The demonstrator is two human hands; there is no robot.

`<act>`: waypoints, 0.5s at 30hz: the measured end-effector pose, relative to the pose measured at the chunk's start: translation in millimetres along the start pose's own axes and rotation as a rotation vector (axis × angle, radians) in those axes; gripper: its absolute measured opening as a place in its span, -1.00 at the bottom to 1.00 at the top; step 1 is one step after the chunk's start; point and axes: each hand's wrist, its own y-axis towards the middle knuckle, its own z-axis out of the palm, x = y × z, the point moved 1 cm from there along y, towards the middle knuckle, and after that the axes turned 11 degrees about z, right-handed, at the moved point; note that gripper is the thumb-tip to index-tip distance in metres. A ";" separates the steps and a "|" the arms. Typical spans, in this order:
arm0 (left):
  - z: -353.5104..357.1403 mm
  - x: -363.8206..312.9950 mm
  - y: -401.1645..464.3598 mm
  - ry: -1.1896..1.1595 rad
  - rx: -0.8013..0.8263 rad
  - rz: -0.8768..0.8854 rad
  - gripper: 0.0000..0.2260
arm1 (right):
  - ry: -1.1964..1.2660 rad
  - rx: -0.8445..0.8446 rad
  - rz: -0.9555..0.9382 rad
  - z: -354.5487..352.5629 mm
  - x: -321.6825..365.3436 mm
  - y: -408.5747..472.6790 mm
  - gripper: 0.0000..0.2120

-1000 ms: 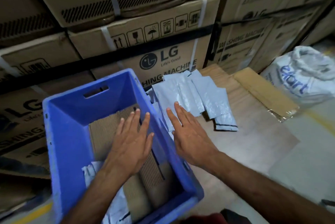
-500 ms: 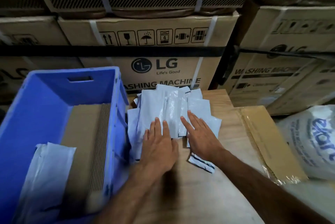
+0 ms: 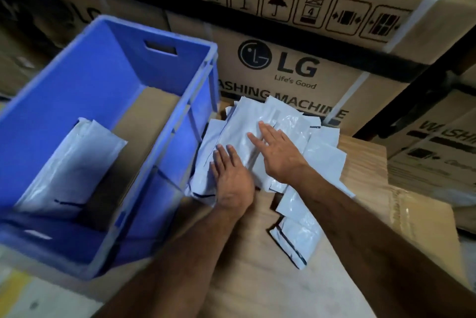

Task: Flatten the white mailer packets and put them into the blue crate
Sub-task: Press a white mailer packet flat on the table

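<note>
Wooden top (image 3: 296,292): both hands flat on mailer pile (image 3: 239,124).

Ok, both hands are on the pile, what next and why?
Probably press and smooth the top packet flat: the left hand and right hand lie open on it, nothing gripped, and the crate beside it has room.

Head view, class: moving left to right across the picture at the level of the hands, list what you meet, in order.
blue crate → packet inside the crate → left hand → right hand → brown cardboard flap
</note>
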 end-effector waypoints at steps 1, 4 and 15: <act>-0.8 1.5 -0.7 0.005 -0.004 0.012 -0.33 | -0.009 0.000 -0.002 1.9 -0.5 1.2 -0.28; -7.3 6.3 -8.4 -0.011 -0.017 0.076 -0.36 | -0.036 -0.035 -0.019 2.3 1.5 -0.7 -0.28; -21.8 38.2 -90.2 0.262 -0.174 0.587 -0.46 | 0.020 -0.218 0.021 15.4 14.7 -114.7 -0.28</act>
